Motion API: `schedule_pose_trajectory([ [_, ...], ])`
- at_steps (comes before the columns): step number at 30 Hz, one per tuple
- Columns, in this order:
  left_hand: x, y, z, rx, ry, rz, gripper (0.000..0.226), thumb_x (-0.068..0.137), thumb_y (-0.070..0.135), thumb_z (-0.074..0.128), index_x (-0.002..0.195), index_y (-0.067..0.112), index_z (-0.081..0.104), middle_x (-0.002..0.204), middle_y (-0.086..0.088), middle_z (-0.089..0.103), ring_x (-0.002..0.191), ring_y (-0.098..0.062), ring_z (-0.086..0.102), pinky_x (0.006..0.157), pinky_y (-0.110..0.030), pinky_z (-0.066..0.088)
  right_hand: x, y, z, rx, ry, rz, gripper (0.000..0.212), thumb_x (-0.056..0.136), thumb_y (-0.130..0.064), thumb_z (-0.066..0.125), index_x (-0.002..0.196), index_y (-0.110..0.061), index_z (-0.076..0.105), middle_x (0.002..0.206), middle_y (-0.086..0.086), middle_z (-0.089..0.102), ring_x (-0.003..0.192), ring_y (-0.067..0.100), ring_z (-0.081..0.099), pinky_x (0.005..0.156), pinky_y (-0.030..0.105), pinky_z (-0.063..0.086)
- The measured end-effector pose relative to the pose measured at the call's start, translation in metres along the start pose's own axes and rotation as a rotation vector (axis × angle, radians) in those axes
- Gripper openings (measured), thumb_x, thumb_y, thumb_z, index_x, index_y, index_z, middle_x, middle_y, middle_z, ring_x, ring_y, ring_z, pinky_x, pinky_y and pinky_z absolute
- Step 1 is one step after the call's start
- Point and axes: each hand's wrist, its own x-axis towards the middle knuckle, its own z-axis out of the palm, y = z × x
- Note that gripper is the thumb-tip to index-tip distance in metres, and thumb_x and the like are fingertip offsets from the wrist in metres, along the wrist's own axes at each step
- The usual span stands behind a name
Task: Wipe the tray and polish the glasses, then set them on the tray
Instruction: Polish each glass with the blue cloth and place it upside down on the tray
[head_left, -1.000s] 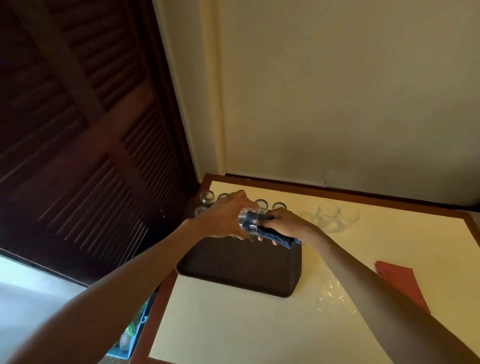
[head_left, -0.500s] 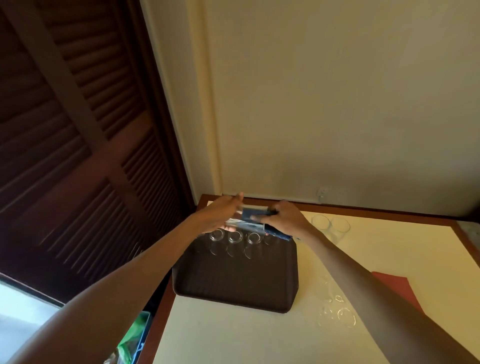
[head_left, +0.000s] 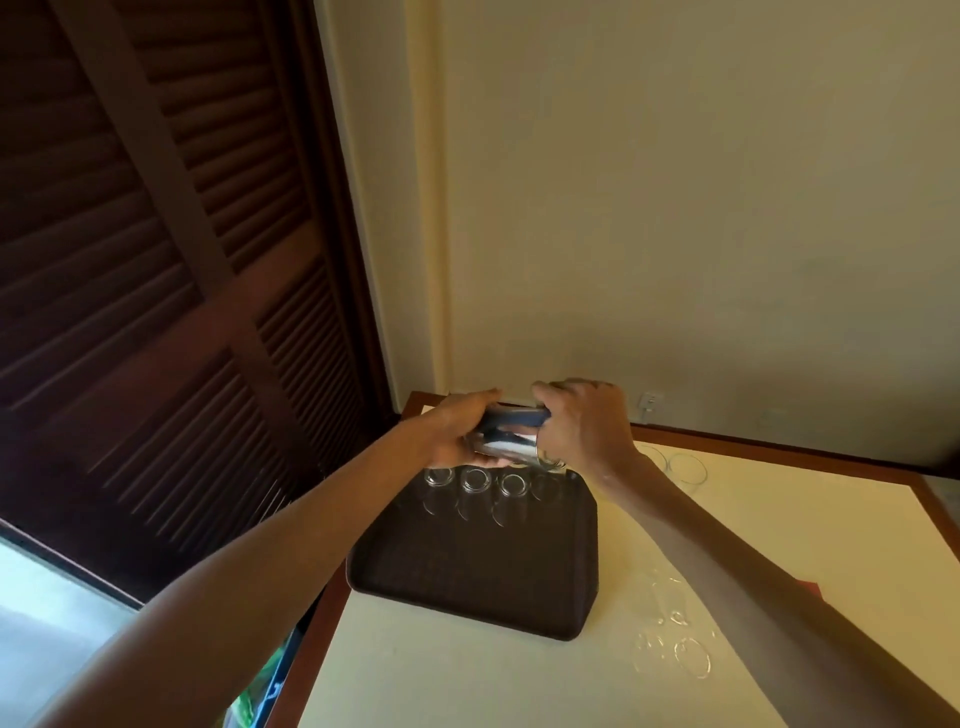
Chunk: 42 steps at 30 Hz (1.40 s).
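**Head view.** The left hand (head_left: 457, 434) wraps around a clear glass (head_left: 511, 448), held on its side above the 12 o'clock edge of the dark tray (head_left: 467, 571). The right hand (head_left: 584, 423) clutches a blue cloth (head_left: 517, 415) against the glass's upper wall, so polishing appears to be the step in hand.

A row of glasses (head_left: 475, 479) (at least four can be counted) stands along the tray's far edge, presumably finished. On the table (head_left: 467, 675), a pair of glasses (head_left: 687, 467) sits at the tray's 2 o'clock and a cluster of glasses (head_left: 675, 642) at its 4 o'clock — both off the tray.

Judged progress: part of the glassware is placed. The held glass and those on the table remain to be polished and set down. Whether the tray was wiped cannot be read here. A red cloth (head_left: 810, 587) peeks out beside the right forearm, at 3 o'clock.
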Motion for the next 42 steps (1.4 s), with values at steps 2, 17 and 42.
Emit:
schedule_pose_trajectory([
  [2,-0.003,0.001,0.006,0.006,0.056,-0.008,0.029,0.109,0.029,0.051,0.125,0.007,0.061,0.118,-0.019,0.067,0.094,-0.032,0.071,0.064,-0.042,0.064,0.002,0.003,0.002,-0.033,-0.071,0.035,0.018,0.062,-0.018,0.072,0.060,-0.018,0.054,0.043,-0.004,0.050,0.036,0.017,0.041,0.044,0.019,0.034],
  [17,0.000,0.001,0.004,0.218,0.156,0.557,0.028,0.106,0.027,0.051,0.087,0.012,0.064,0.080,-0.008,0.063,0.078,-0.024,0.061,0.072,-0.036,0.050,0.007,0.003,0.017,0.603,-0.659,0.865,0.028,0.086,-0.046,0.075,0.079,-0.018,0.073,0.054,-0.003,0.059,0.048,0.014,0.055,0.047,0.027,0.046],
  [42,0.008,0.018,0.006,-0.003,0.064,0.173,0.026,0.102,0.034,0.060,0.108,0.009,0.063,0.106,-0.016,0.067,0.094,-0.030,0.071,0.072,-0.044,0.063,0.032,-0.002,-0.021,-0.145,-0.400,0.266,0.020,0.084,-0.003,0.055,0.087,-0.014,0.071,0.062,-0.001,0.053,0.057,0.020,0.048,0.050,0.023,0.022],
])
